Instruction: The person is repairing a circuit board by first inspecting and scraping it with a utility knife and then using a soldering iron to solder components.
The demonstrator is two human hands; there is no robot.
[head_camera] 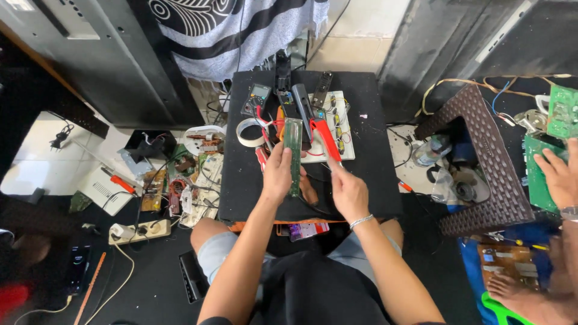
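Above the black mat point(367, 180), left hand point(277, 174) raises a narrow green board point(294, 153) upright.

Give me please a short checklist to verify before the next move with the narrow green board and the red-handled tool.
1. Left hand grips the narrow green circuit board firmly: ok, fingers wrap its lower part, board upright.
2. Right hand holds the red-handled tool: ok.
3. Tool tip touches the board: cannot tell, the tip is lost among other tools.
4. Red wires lie free of the board: not ok, they cross just behind it.
5. Multimeter is within reach on the black work surface: ok.
6. Another person's hand stays apart: ok, it rests on a green board at far right.
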